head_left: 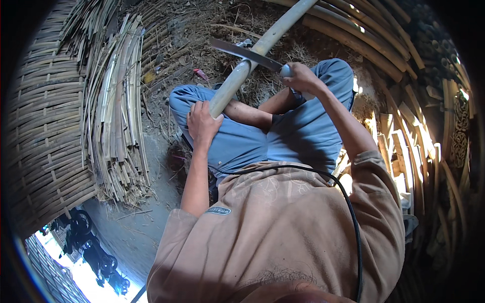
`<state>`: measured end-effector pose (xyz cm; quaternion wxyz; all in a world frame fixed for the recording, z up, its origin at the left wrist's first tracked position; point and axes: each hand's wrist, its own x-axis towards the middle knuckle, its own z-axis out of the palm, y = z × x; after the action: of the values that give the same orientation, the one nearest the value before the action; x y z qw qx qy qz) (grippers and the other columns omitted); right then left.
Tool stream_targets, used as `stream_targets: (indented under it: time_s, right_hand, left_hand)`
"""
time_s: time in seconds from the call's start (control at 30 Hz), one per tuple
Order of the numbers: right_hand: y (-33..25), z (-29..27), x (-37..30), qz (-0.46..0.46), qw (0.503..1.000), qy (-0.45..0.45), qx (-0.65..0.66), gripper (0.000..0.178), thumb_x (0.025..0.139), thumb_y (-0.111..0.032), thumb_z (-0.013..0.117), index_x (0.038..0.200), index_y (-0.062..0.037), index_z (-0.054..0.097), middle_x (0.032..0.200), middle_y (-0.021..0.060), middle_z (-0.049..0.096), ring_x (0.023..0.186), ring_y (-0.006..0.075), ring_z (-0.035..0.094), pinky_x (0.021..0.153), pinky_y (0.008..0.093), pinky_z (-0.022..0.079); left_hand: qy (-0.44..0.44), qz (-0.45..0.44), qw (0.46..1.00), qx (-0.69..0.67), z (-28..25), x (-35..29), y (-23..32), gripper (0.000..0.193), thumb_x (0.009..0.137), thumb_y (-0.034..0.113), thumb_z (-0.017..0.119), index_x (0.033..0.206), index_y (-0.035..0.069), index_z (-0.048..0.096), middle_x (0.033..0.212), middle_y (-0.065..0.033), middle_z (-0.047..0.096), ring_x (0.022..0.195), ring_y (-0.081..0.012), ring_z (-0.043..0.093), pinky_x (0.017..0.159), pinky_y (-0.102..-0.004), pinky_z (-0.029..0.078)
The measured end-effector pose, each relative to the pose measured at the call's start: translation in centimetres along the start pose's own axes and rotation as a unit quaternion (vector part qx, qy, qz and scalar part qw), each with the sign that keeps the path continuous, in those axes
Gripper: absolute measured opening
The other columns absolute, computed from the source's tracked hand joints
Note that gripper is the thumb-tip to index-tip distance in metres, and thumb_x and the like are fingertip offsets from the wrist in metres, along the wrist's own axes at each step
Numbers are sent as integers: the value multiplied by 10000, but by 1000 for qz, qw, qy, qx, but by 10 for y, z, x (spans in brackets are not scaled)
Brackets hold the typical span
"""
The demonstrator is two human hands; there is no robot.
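A pale green-grey bamboo pole slants from my lap up and away to the right. Its near end is gripped by my left hand, fingers wrapped around it beside my left knee. My right hand is closed on the light-coloured handle of a long-bladed knife. The dark blade crosses the pole and points left; whether it bites into the bamboo or only rests on it, I cannot tell. My crossed legs in blue trousers lie under the pole.
Split bamboo strips lie in a long bundle at left, beside a woven bamboo panel. Shavings litter the ground ahead. Whole bamboo poles lie far right, with upright pieces nearer. A black cable crosses my shirt.
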<state>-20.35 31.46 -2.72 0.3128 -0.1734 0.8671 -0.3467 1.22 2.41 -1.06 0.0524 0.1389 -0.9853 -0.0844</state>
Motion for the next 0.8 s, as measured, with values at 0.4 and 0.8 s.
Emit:
stream_targets:
  time_s: [0.4,0.8]
  right_hand:
    - [-11,-11,4,19,999,-3,-26,350,830,-233,761,1074,-3,660,842,178,722,781,282,737,703,430,574]
    - [-6,1,24,-54,994,20,-94,359,795,-230,748,1061,2,680,906,209,737,804,342,745,751,442,588]
  left_hand:
    - [-26,-28,999,-3,-2,-3,-1,399,674,277,847,985,97,673,1025,-72,639,1088,-282,604,927,-447,492]
    - [7,-9,1000,19,1,-4,2,407,673,274,825,998,92,662,1004,-80,623,1041,-294,613,889,-457,497]
